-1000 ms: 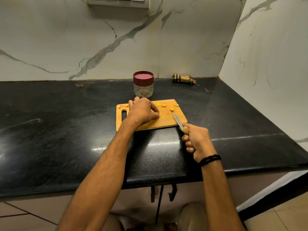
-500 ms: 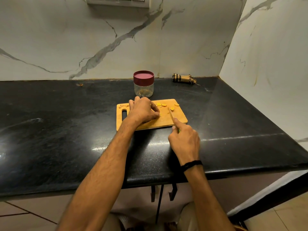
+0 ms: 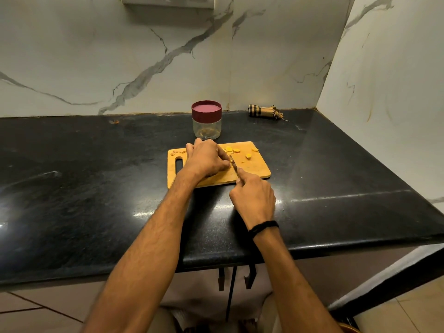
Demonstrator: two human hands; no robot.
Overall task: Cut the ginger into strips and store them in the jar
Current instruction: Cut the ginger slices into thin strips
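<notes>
In the head view, the left hand lies curled over the middle of the cutting board. Its fingertips pinch a small piece of ginger, most of which is hidden beneath them. The right hand is wrapped round the handle of a knife, blade pointing away, its edge just beside the left fingertips. Loose ginger slices lie on the far right part of the board, and a few scraps at its far left corner. The jar stands just beyond the board's far edge with its red lid on.

The step in hand looks like slicing the pinched piece into strips. Because the piece is small and the blade sits so close to the fingers, the fingertips are best tucked back, with the piece lying on a flat side. Short, controlled strokes suit this better than force. The lid must come off before anything is stored.
</notes>
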